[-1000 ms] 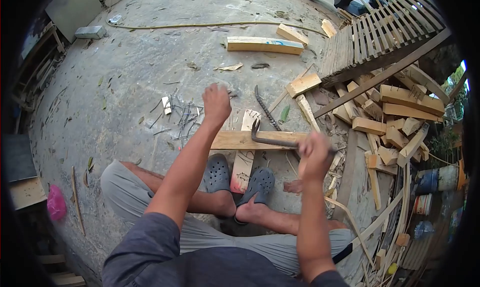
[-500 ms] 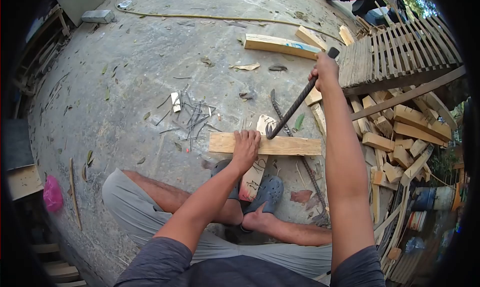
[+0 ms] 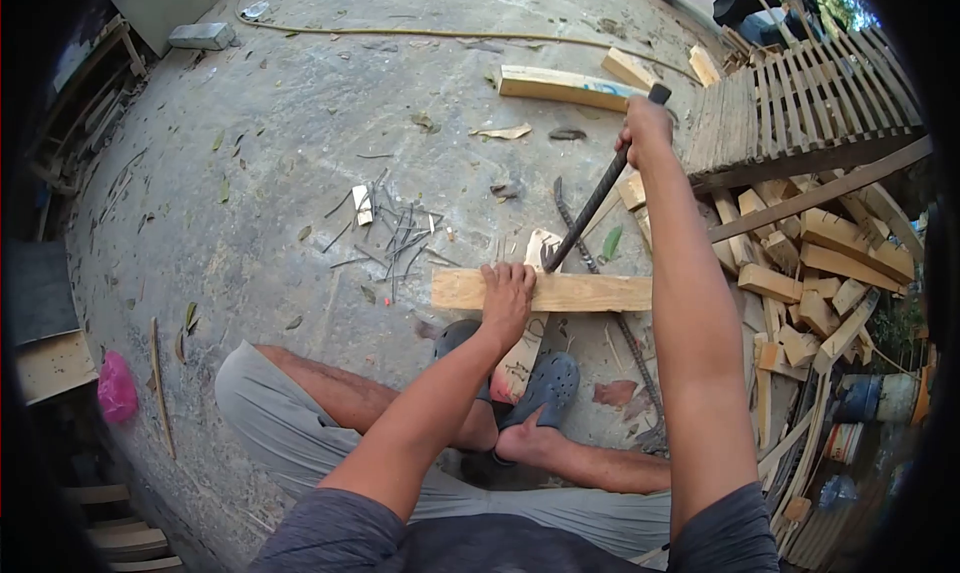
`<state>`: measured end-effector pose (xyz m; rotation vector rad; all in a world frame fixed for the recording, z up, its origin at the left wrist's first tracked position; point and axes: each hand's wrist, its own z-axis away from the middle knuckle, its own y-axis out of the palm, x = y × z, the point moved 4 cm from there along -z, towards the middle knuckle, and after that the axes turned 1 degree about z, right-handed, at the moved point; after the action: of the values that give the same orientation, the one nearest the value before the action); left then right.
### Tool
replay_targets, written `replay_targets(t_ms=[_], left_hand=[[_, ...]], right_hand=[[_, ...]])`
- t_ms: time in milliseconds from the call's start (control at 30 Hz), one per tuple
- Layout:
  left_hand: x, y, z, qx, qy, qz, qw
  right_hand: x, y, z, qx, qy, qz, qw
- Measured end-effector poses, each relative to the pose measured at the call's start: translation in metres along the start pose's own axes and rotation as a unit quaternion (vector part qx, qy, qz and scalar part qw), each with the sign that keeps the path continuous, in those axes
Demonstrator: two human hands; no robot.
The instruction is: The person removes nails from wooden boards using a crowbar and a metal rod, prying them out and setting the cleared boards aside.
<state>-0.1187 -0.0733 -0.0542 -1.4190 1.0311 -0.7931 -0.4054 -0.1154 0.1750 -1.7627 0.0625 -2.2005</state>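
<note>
My left hand (image 3: pixel 509 300) grips a short wooden block (image 3: pixel 590 293), its fingers curled over the far edge. That block lies crosswise on another piece of wood (image 3: pixel 517 365), which has a reddish end and bent nails and sits between my feet. In my right hand (image 3: pixel 648 130) is the upper end of a dark crowbar (image 3: pixel 595 205), slanting down to the left. Its lower tip meets the far edge of the crosswise block, just right of my left fingers; the contact itself is partly hidden.
Loose nails (image 3: pixel 400 243) lie scattered on the concrete beyond the block. A ribbed rod (image 3: pixel 635 358) rests by my right foot. Cut wood pieces (image 3: pixel 790 273) are heaped at the right below a slatted wooden rack (image 3: pixel 810 98). A yellow hose (image 3: pixel 440 33) crosses the far ground.
My right hand and the top of the crowbar have shifted slightly left relative to the block, leaving the bar a little steeper. My left hand stays on the block; the whole view has shifted slightly.
</note>
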Motion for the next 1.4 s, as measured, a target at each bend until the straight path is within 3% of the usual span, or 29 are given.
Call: replay_targets(t_ms=[100,233,333,467,567,667,867,900,933,967,1000,1033,1067,1100,1133,1200,1300,1400], left_hand=[[-0.004,-0.007,-0.002,0.028,-0.012,0.002,1.0],[-0.012,-0.004,-0.005,0.045,-0.025,-0.045,0.998],[-0.016,-0.004,-0.009,0.092,-0.038,-0.065,0.993],[-0.014,0.002,-0.009,0.08,-0.035,-0.056,0.995],[-0.016,-0.002,-0.011,0.09,-0.021,-0.026,0.995],[-0.028,-0.003,-0.009,0.039,0.017,-0.038,0.998],[-0.025,-0.002,-0.002,0.03,0.032,0.035,0.998],[-0.026,0.002,-0.006,0.021,0.036,0.045,0.998],[-0.022,0.02,-0.002,0.035,0.025,0.071,0.997],[-0.015,0.046,-0.001,0.042,0.013,0.098,0.994],[-0.007,0.057,-0.021,0.04,0.001,0.126,0.991],[-0.001,0.05,-0.057,0.052,0.032,0.112,0.992],[0.012,0.045,-0.078,0.076,0.061,0.089,0.991],[0.011,0.054,-0.042,0.143,0.092,0.072,0.983],[0.01,0.027,-0.05,0.252,0.075,0.114,0.958],[0.002,-0.016,-0.072,0.22,0.077,0.259,0.937],[-0.017,0.019,-0.097,0.201,0.227,0.397,0.866],[-0.02,0.011,-0.107,0.208,0.255,0.188,0.925]], right_hand=[[0.012,0.003,0.002,0.046,-0.013,0.026,0.999],[0.002,-0.004,0.0,0.019,0.018,0.053,0.998],[0.003,-0.016,-0.003,0.002,0.02,-0.014,1.0],[-0.002,-0.026,-0.009,-0.025,-0.019,-0.025,0.999],[0.009,-0.044,0.062,0.0,-0.153,-0.027,0.988],[-0.001,-0.066,0.099,-0.029,-0.168,-0.082,0.982],[-0.011,-0.113,0.188,-0.099,-0.239,-0.128,0.957],[-0.02,-0.123,0.213,-0.089,-0.252,-0.098,0.959],[-0.061,-0.131,0.241,-0.12,-0.365,0.139,0.913],[-0.104,-0.139,0.272,-0.202,-0.462,0.341,0.793],[-0.143,-0.141,0.31,-0.195,-0.489,0.329,0.784],[-0.176,-0.14,0.347,-0.108,-0.479,0.136,0.861],[-0.207,-0.137,0.381,-0.015,-0.45,-0.05,0.892],[-0.219,-0.138,0.401,0.03,-0.457,-0.041,0.888],[-0.219,-0.14,0.414,0.068,-0.463,0.002,0.884],[-0.215,-0.145,0.414,0.112,-0.483,0.014,0.868],[-0.19,-0.168,0.403,0.163,-0.446,-0.023,0.88],[-0.172,-0.197,0.382,0.191,-0.418,-0.029,0.887]])
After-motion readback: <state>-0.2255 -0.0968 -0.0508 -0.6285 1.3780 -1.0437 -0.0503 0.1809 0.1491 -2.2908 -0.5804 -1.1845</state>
